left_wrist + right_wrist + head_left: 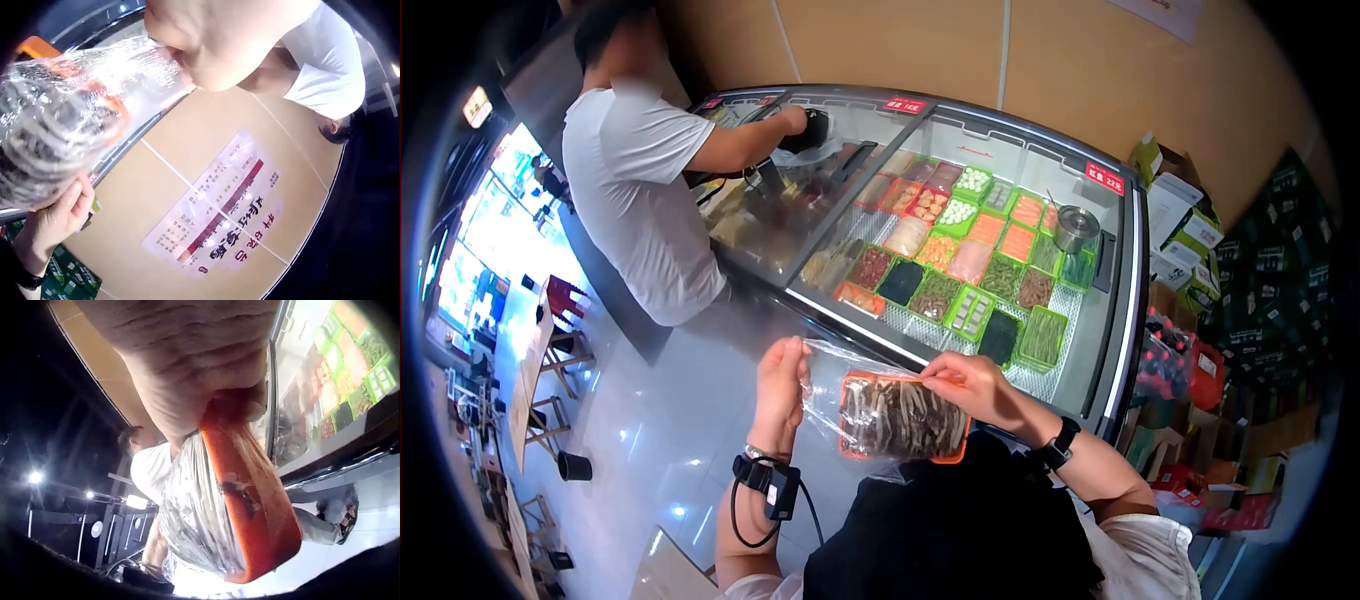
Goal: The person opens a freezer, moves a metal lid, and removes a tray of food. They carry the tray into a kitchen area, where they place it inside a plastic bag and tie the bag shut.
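Note:
An orange tray [905,418] of greyish-brown strips sits under clear plastic film, held up before the person's dark-clothed front. The right hand [972,385] pinches the tray's upper right corner; in the right wrist view its fingers are over the end of the orange tray [256,506]. Left of the tray, the left hand [782,385] pinches the clear film [825,375] with thumb and fingers, stretching it away from the tray. In the left wrist view the film [134,65] runs from the left hand [212,44] across the tray.
A glass-sided display case [1115,300] with several green and orange trays stands just beyond the hands. Another person in a white shirt [635,190] reaches into its left section. Boxes [1180,215] are stacked at the right; wooden tables [533,390] and stools stand at the left.

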Tool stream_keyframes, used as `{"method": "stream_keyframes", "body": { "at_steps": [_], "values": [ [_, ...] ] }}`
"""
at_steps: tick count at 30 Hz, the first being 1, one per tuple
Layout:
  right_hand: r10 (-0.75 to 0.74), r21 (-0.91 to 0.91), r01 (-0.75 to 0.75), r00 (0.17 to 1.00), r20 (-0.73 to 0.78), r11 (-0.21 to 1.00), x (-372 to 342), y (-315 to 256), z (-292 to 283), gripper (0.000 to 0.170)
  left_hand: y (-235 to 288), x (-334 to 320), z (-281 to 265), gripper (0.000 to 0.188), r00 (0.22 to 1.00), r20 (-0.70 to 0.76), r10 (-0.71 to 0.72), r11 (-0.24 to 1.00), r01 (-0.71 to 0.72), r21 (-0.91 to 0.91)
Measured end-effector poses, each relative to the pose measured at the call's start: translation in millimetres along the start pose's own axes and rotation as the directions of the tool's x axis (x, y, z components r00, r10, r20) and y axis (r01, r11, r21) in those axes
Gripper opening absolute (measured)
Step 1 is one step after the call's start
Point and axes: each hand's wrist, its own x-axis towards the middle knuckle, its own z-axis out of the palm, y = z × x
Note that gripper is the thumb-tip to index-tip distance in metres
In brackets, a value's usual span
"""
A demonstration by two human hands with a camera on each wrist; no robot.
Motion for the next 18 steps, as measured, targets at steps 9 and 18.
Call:
{"method": "stream_keyframes", "body": {
  "at_steps": [9, 18],
  "values": [
    [0.22, 0.306, -0.19, 0.973, -0.068, 0.933, -8.8, 15.4, 7.5, 0.01, -64.9, -1.8, -21.2, 0.022, 0.951, 0.1, -0.293, 0.942, 0.269, 0.202],
    [0.214, 0.364, -0.108, 0.939, -0.267, 0.925, 4.7, 26.3, -15.9, 0.008, -40.2, -63.1, 5.0, 0.025, 0.983, 0.119, -0.136, 0.987, 0.146, -0.073]
  ]
}}
